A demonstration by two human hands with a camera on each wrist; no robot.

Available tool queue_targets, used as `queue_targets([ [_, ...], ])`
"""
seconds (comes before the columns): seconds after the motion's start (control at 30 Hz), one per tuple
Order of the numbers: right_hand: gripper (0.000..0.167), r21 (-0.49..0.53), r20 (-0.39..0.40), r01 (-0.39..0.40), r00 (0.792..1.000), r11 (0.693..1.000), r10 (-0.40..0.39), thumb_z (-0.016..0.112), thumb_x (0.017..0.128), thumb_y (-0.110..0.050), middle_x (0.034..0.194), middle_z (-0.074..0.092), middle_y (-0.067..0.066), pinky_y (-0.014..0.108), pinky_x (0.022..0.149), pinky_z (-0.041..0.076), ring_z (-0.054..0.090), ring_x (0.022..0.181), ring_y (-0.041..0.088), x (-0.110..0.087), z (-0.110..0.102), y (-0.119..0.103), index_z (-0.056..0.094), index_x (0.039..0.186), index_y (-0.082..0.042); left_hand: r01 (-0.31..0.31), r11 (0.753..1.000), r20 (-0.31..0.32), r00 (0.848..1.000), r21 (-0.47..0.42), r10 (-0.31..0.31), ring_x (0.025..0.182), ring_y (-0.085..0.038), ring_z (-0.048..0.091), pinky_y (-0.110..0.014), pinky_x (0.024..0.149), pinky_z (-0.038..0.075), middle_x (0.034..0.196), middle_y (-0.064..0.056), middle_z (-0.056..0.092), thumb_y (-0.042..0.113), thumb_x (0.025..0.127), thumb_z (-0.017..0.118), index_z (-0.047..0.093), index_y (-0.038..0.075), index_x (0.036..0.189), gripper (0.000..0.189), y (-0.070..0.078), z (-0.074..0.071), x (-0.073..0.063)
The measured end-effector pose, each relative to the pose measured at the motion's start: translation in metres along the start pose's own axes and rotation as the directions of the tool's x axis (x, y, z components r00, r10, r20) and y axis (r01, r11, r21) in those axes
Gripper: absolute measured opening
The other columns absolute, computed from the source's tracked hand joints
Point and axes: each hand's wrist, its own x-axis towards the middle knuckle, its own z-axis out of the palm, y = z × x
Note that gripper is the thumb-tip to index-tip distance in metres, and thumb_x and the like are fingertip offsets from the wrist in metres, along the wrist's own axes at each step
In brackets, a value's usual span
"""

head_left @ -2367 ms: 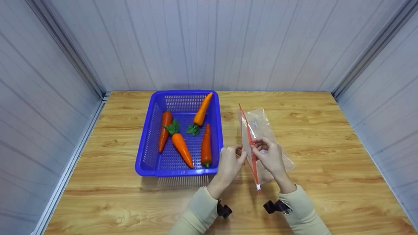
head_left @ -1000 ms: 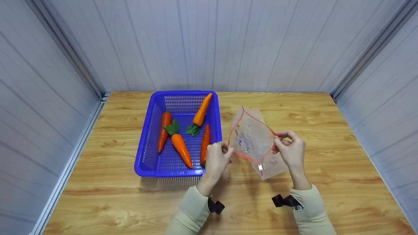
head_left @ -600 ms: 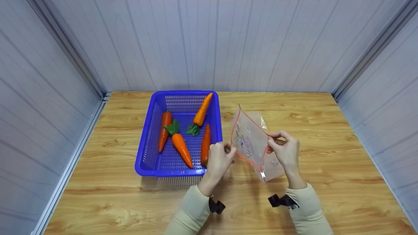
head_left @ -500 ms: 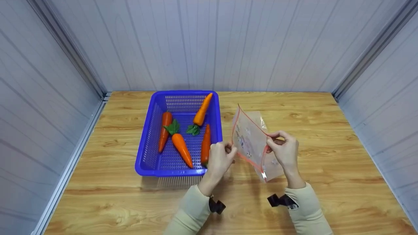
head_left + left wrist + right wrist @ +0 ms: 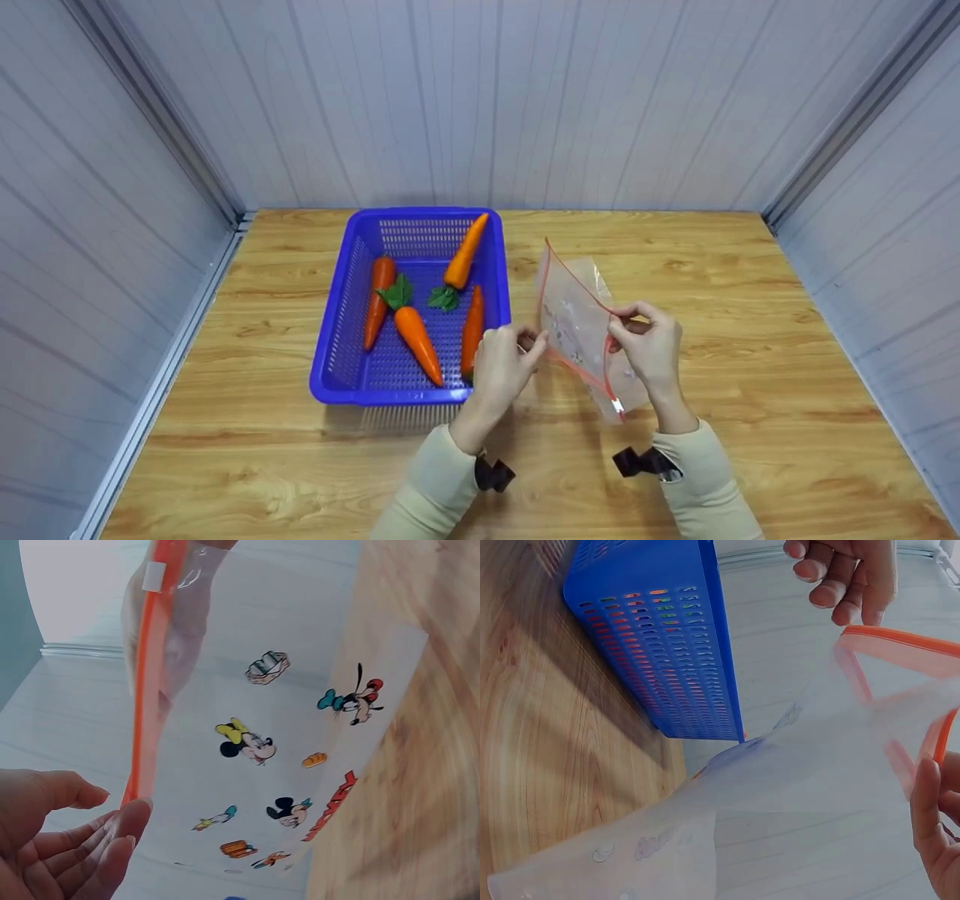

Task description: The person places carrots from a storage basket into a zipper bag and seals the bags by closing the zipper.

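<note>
A clear slider zip bag (image 5: 577, 330) with a red-orange zip edge stands with its mouth parted. Its white slider (image 5: 618, 406) sits at the near end, and cartoon prints show on its side in the left wrist view. My right hand (image 5: 651, 345) pinches the right zip edge between thumb and fingers. My left hand (image 5: 501, 367) is beside the opposite edge, thumb and fingers parted. In the left wrist view its fingertips (image 5: 137, 819) are right at the orange strip (image 5: 148, 682) without gripping it.
A blue plastic basket (image 5: 322, 375) stands left of the bag, close by the left hand. Several carrots lie in it, among them a leafy carrot (image 5: 418, 345) in the middle. Pale panel walls (image 5: 450, 105) enclose the wooden table (image 5: 750, 337) at the back and sides.
Both hands parted and spread the bag's mouth, then the mouth narrowed as the right hand came back leftward. The left fingers have let go of the left edge.
</note>
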Motion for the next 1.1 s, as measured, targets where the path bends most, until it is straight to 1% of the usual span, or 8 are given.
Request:
queue_targets([
  [0.13,0.008,-0.025,0.003,-0.013,1.000,1.000,0.014,0.052,0.072,0.019,0.066,0.055,0.021,0.024,0.038,0.046,0.054,0.040,0.013,-0.001,0.000,-0.002,0.059,0.075,0.016,-0.043,0.999,-0.039,0.998,0.030,0.044,0.050,-0.002,0.052,-0.017,0.046,0.041,0.061,0.006,0.061,0.020,0.080,0.063,0.067,0.010,0.071,0.014,0.000,-0.009,0.003],
  [0.27,0.008,-0.025,-0.003,-0.010,1.000,1.000,0.010,0.052,0.071,0.020,0.067,0.054,0.021,0.024,0.037,0.046,0.054,0.040,0.012,0.000,-0.001,-0.001,0.058,0.075,0.017,-0.065,0.998,-0.050,0.997,0.000,0.065,0.055,-0.006,0.057,-0.020,0.050,0.046,0.068,0.001,0.063,0.014,0.079,0.062,0.066,0.006,0.076,0.009,-0.004,-0.018,0.009],
  [0.43,0.009,-0.010,0.000,-0.012,1.000,1.000,0.012,0.051,0.071,0.020,0.066,0.054,0.022,0.023,0.037,0.045,0.053,0.039,0.012,0.000,-0.002,0.001,0.058,0.075,0.018,-0.053,0.998,-0.038,0.998,-0.017,0.052,0.064,-0.014,0.061,-0.025,0.057,0.049,0.079,-0.007,0.064,0.010,0.079,0.063,0.064,0.001,0.087,0.012,-0.012,-0.029,0.018],
  [0.6,0.010,-0.003,0.007,-0.013,1.000,1.000,0.013,0.050,0.071,0.021,0.066,0.054,0.022,0.023,0.037,0.045,0.052,0.039,0.012,-0.001,-0.003,0.002,0.059,0.076,0.018,-0.031,0.999,-0.007,0.999,0.040,0.031,0.074,-0.021,0.059,-0.029,0.063,0.048,0.086,-0.012,0.062,0.013,0.079,0.064,0.061,-0.001,0.096,0.022,-0.019,-0.041,0.027],
  [0.73,0.011,-0.013,0.008,-0.022,1.000,1.000,0.022,0.050,0.071,0.020,0.067,0.053,0.020,0.023,0.038,0.045,0.053,0.040,0.013,-0.002,-0.003,0.003,0.059,0.077,0.017,0.020,0.996,0.054,0.998,0.091,-0.025,0.079,-0.023,0.056,-0.033,0.069,0.047,0.091,-0.013,0.059,0.016,0.081,0.064,0.058,-0.003,0.102,0.029,-0.026,-0.047,0.035],
  [0.9,0.011,-0.021,0.005,-0.034,0.999,0.999,0.034,0.051,0.072,0.019,0.067,0.053,0.018,0.023,0.038,0.046,0.053,0.040,0.013,-0.003,-0.004,0.004,0.060,0.077,0.016,0.083,0.983,0.124,0.987,0.162,-0.104,0.085,-0.025,0.055,-0.035,0.073,0.046,0.096,-0.014,0.057,0.018,0.080,0.064,0.053,-0.004,0.110,0.039,-0.036,-0.049,0.043],
  [1.0,0.011,-0.002,0.009,-0.039,0.999,0.999,0.039,0.051,0.072,0.020,0.067,0.053,0.018,0.023,0.038,0.046,0.053,0.040,0.013,-0.004,-0.004,0.005,0.060,0.077,0.016,0.129,0.974,0.148,0.976,0.187,-0.158,0.089,-0.027,0.054,-0.037,0.075,0.046,0.101,-0.016,0.055,0.019,0.079,0.066,0.050,-0.004,0.114,0.044,-0.043,-0.046,0.045],
  [1.1,0.011,0.014,0.016,-0.042,0.999,0.999,0.042,0.050,0.072,0.021,0.067,0.052,0.017,0.023,0.038,0.045,0.053,0.040,0.013,-0.004,-0.004,0.006,0.059,0.077,0.017,0.185,0.962,0.182,0.958,0.203,-0.223,0.095,-0.029,0.053,-0.039,0.080,0.044,0.108,-0.018,0.052,0.019,0.079,0.066,0.047,-0.004,0.118,0.050,-0.050,-0.041,0.046],
])
